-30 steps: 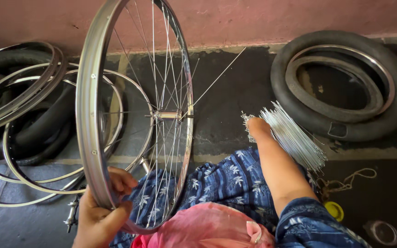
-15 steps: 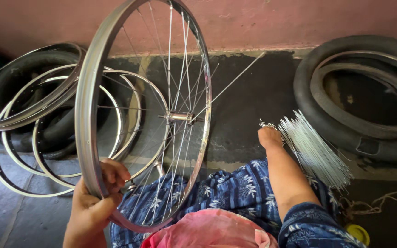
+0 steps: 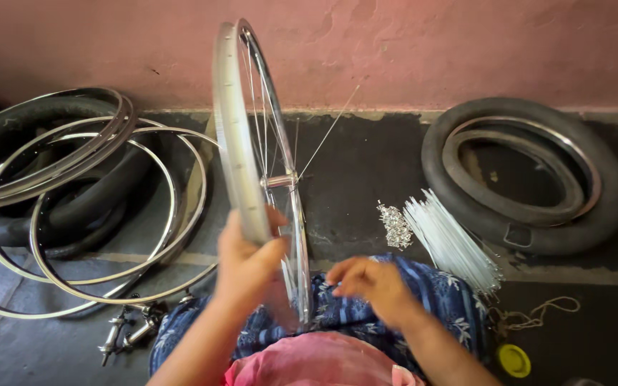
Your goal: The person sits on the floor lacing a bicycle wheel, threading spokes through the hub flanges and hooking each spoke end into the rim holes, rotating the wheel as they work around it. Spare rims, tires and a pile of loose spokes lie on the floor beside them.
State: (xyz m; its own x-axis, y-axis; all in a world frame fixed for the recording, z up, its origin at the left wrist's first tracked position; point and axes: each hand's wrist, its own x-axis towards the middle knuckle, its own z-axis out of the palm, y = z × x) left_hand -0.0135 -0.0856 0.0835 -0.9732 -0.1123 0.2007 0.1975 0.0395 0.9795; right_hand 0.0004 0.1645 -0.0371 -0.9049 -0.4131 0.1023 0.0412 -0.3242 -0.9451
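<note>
A silver bicycle wheel rim (image 3: 234, 121) with thin spokes and a hub (image 3: 279, 181) stands upright, edge-on, above my lap. My left hand (image 3: 246, 263) grips the rim's lower edge. My right hand (image 3: 370, 284) hovers over my blue patterned cloth-covered knee (image 3: 441, 297), blurred, fingers loosely curled; whether it holds anything I cannot tell. One loose spoke (image 3: 330, 132) sticks out from the hub toward the wall.
A bundle of white spokes (image 3: 452, 243) and a heap of small nipples (image 3: 395, 225) lie on the floor at right, beside a black tyre with a rim inside (image 3: 531, 175). Several bare rims and tyres (image 3: 73, 193) are stacked at left. Axle parts (image 3: 126, 332) and a yellow lid (image 3: 514, 359) lie nearby.
The wheel has turned from a slanted face-on view to nearly edge-on. My right hand has left the spoke bundle and come back over my knee. My left hand moved up along the rim.
</note>
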